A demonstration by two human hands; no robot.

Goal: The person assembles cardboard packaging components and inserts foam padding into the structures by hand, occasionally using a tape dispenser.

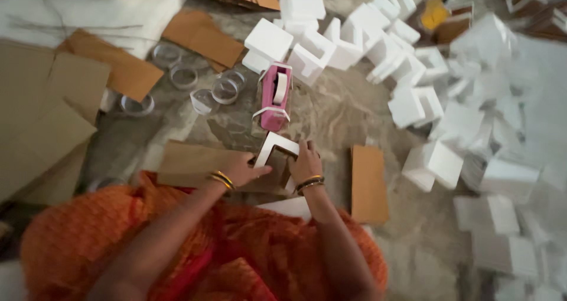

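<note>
Closest to the camera there's a lap covered in orange cloth [195, 248], and both forearms reach out over it, each wrist wearing gold and dark bangles. The left hand [242, 168] lies fairly flat, fingers spread, pressing on a brown cardboard sheet [189, 162] that sits on the floor right in front of the knees. The right hand [304, 162] is curled around the right edge of a small white box frame [274, 153], an open square piece with a brown inside, resting on that same cardboard between the two hands. The left thumb points toward the frame's lower left corner, but the blur makes it impossible to tell whether it actually touches.

Just right of the right hand another brown cardboard rectangle [369, 183] lies flat on the grey stone floor [336, 115].

A bit further out, straight ahead of the frame, stands a pink tape dispenser [275, 95] with a roll in it. To its left are a few clear, empty tape rings [224, 90], scattered near more brown sheets.

Beyond that and sweeping down the right side is a big loose heap of white boxes [413, 65], all tumbled together. The far left has large cardboard sheets [53, 112] overlapping each other.
</note>
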